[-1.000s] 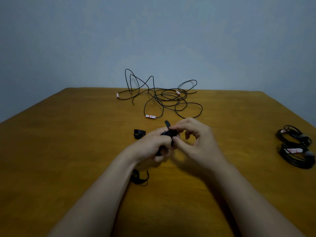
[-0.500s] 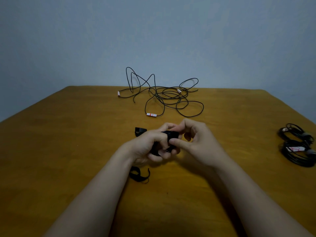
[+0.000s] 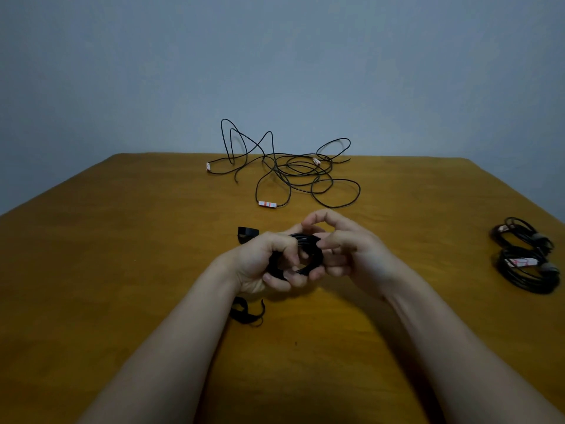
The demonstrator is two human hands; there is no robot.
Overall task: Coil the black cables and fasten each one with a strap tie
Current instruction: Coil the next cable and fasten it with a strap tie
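Because both hands close over it, only part of the coiled cable (image 3: 307, 240) shows: a few black loops between the fingers, held just above the table (image 3: 122, 270) near its middle.

- Left hand (image 3: 260, 264): fingers curled round the coil's left side, gripping it.
- Right hand (image 3: 351, 249): lower fingers hold the coil's right side. Thumb and forefinger meet in a pinch above the loops. Whether anything lies between those two tips cannot be told, as it is too dark.
- The coil's ends and plugs are hidden by the hands.
- Both forearms are cut off by the bottom edge.

A black strap tie (image 3: 247, 233) lies just beyond the left hand, its near end covered by the knuckles. A second strap tie (image 3: 248, 313) lies curled beside the left wrist, partly under the forearm.

The loose cables (image 3: 293, 172) are tangled at the table's far side, with some loops standing up against the wall (image 3: 275, 56). Their number cannot be counted.

Two bundled coils (image 3: 526, 261) lie well apart at the right, touching each other. Each has a grey piece of unclear kind.

Labels: white-and-red tags (image 3: 267, 204) on the loose cables and on the bundles. No writing is legible on any of them.
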